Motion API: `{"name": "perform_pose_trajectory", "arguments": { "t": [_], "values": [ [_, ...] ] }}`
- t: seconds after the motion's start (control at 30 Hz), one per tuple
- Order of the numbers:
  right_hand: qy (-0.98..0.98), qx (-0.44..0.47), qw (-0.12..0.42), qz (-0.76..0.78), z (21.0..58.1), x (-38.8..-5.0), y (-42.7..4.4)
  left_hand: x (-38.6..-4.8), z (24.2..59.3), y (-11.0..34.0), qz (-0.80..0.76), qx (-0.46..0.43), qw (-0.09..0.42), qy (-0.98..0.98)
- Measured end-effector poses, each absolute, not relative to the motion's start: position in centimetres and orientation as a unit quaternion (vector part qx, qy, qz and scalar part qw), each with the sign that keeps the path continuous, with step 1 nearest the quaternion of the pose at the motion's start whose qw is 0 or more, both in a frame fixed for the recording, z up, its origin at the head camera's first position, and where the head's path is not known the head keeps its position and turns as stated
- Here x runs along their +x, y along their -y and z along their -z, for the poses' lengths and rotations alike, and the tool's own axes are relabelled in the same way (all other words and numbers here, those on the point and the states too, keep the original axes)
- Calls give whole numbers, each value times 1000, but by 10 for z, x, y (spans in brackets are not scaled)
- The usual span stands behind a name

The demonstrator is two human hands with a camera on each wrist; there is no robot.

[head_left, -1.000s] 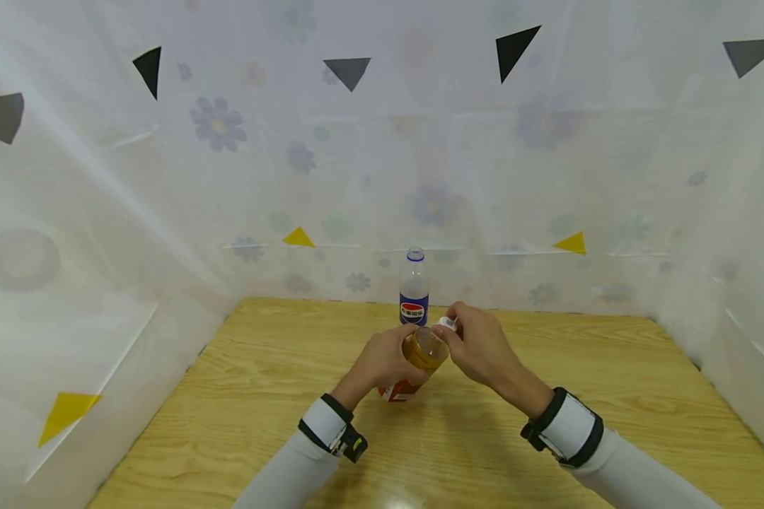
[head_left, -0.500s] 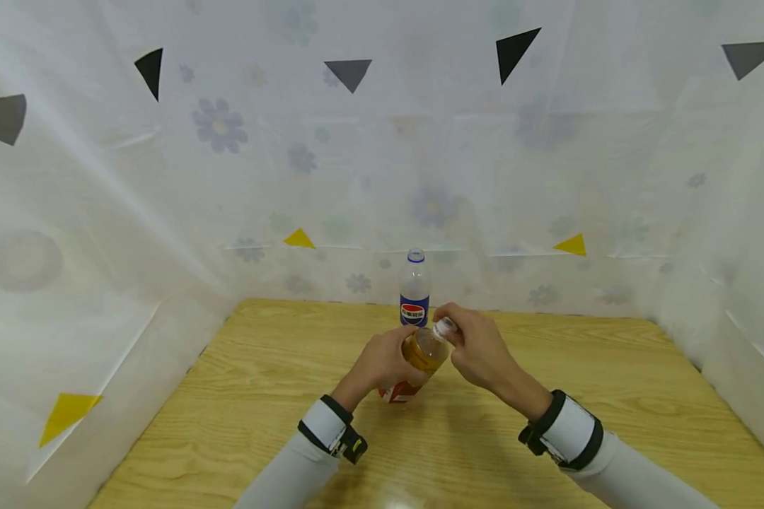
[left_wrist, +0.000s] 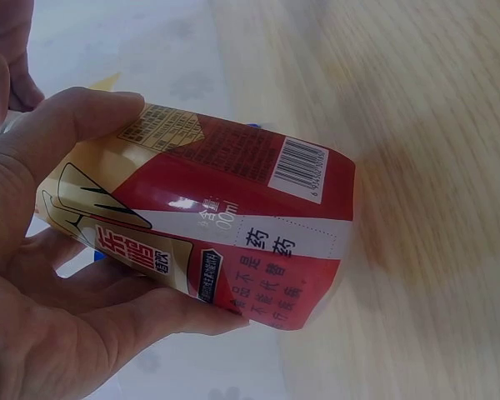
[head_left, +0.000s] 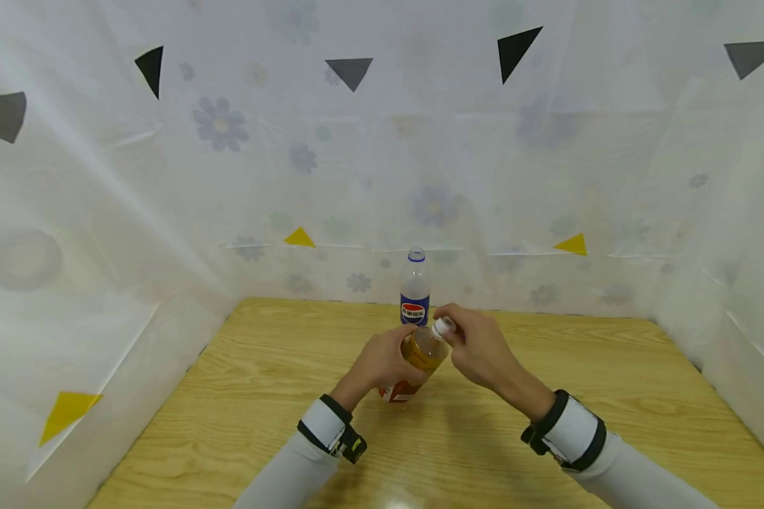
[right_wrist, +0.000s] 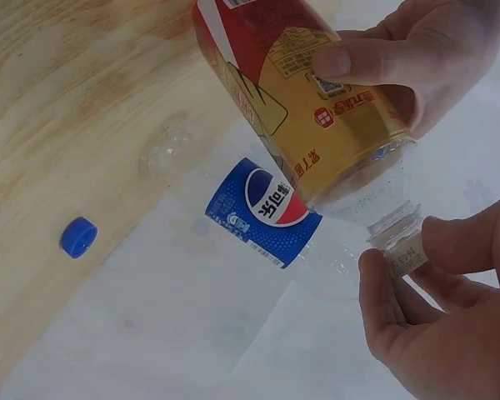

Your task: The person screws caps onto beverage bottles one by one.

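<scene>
A clear plastic drink bottle (head_left: 426,351) with a red and gold label leans to the right, its base low over the table. My left hand (head_left: 384,359) grips it round the label, thumb on one side and fingers on the other. At its neck, my right hand (head_left: 484,348) pinches the white cap (right_wrist: 407,253) between thumb and fingers. The cap sits at the mouth of the neck; whether it is threaded on cannot be told. Just behind stands an uncapped clear bottle with a blue Pepsi label (head_left: 414,310), upright. A loose blue cap (right_wrist: 79,237) lies on the table.
The wood-grain table (head_left: 242,410) is enclosed at the back and sides by a pale flowered plastic sheet (head_left: 369,162). Black, grey and yellow paper shapes are on the sheet. A strapped camera sits on each wrist.
The right fingers have shifted round the white cap, and more of the cap now shows. My left hand, its bottle and the Pepsi bottle stay almost where they were.
</scene>
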State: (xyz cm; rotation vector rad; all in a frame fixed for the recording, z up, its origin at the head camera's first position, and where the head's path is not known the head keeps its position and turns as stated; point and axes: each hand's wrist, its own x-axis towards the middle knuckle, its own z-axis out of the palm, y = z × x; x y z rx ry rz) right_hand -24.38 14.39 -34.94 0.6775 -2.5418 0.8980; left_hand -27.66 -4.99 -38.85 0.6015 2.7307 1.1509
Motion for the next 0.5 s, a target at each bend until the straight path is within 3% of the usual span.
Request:
{"name": "perform_pose_trajectory", "arguments": {
  "t": [0.5],
  "values": [
    [909,203,174,-319,351,-247,-147,-274,386,48,-381,200,58,-901]
  ]
}}
